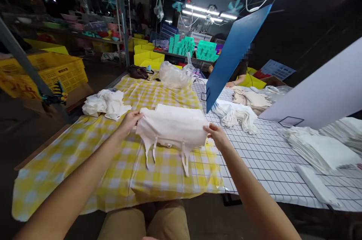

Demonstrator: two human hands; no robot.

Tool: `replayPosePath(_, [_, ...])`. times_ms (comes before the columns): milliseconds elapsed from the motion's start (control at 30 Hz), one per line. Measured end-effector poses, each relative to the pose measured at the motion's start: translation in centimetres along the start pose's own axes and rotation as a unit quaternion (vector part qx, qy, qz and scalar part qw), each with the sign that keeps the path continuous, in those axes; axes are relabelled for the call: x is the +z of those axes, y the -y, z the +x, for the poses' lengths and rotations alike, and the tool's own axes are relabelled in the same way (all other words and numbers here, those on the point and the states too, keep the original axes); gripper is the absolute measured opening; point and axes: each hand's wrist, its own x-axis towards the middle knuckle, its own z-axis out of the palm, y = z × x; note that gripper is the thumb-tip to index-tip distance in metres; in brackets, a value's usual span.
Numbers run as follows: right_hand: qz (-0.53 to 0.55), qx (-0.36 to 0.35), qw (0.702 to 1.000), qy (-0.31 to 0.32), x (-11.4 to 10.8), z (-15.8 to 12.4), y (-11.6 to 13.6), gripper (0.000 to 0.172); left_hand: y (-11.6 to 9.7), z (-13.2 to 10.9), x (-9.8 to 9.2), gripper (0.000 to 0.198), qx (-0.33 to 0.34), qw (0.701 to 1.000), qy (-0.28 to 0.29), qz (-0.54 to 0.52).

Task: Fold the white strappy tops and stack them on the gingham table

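A white camisole (172, 129) with thin straps is stretched out between my two hands above the table. Its straps dangle toward me, and a small trim shows at the middle of its edge. My left hand (132, 120) pinches the left corner; my right hand (215, 133) pinches the right side. Behind the garment, a flat white piece (181, 109) lies partly hidden on the yellow checked tablecloth (113, 179). Left of my left hand sits a crumpled heap of white garments (106, 103).
A clear plastic bag (174, 74) and a dark handbag (138, 71) lie at the far end. Blue (234, 51) and white (316, 85) upright panels stand on the right, beside piled white garments (319, 145). A co-worker's hand (230, 84) shows behind. Yellow crates (59, 70) stand left.
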Motion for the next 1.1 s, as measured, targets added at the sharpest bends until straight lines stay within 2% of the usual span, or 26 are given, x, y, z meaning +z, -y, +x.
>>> replayPosePath(100, [0.037,-0.09,0.995,-0.028,-0.7,0.1,3.4,0.027,-3.7,0.0,-0.2,0.04,0.09,0.996,-0.018,-0.017])
replayPosePath(200, [0.027,-0.175,0.984,-0.025,-1.4,-1.6,4.8,0.021,-5.0,-1.9,-1.4,0.034,0.162,0.987,-0.004,0.005])
replayPosePath(300, [-0.044,-0.16,0.985,0.055,-1.9,-4.8,2.9,0.017,-2.8,-5.5,-3.7,0.03,0.14,0.985,0.068,0.077])
replayPosePath(333, [-0.064,-0.143,0.983,0.1,-2.0,-6.1,1.6,0.018,-1.4,-7.0,-4.6,0.028,0.111,0.983,0.102,0.107])
replayPosePath(433, [-0.102,-0.091,0.974,0.18,-2.0,-9.9,-3.5,0.021,3.4,-11.4,-7.1,0.022,0.05,0.953,0.21,0.211])
replayPosePath(500, [-0.114,-0.053,0.974,0.186,-1.9,-12.2,-6.7,0.024,5.9,-13.8,-8.0,0.02,0.022,0.931,0.245,0.27])
replayPosePath(567, [-0.113,-0.035,0.976,0.185,-1.9,-13.9,-9.1,0.025,7.3,-15.6,-8.2,0.02,0.012,0.911,0.254,0.325])
replayPosePath(700, [-0.15,-0.09,0.965,0.194,-2.0,-15.5,-11.3,0.017,7.9,-17.1,-8.1,0.023,0.017,0.896,0.245,0.37])
replayPosePath(800, [-0.186,-0.133,0.954,0.192,-2.0,-15.7,-12.0,0.015,8.0,-17.3,-8.1,0.023,0.022,0.895,0.239,0.376])
replayPosePath(900, [-0.2,-0.143,0.952,0.185,-1.9,-15.7,-12.6,0.017,8.5,-17.3,-8.3,0.023,0.025,0.896,0.232,0.377])
replayPosePath(1000, [-0.195,-0.14,0.954,0.181,-1.7,-15.9,-12.4,0.016,8.9,-17.2,-8.4,0.022,0.03,0.899,0.228,0.373])
replayPosePath(1100, [-0.163,-0.127,0.964,0.165,-1.7,-16.1,-10.7,0.014,8.0,-17.1,-8.2,0.019,0.036,0.92,0.208,0.329])
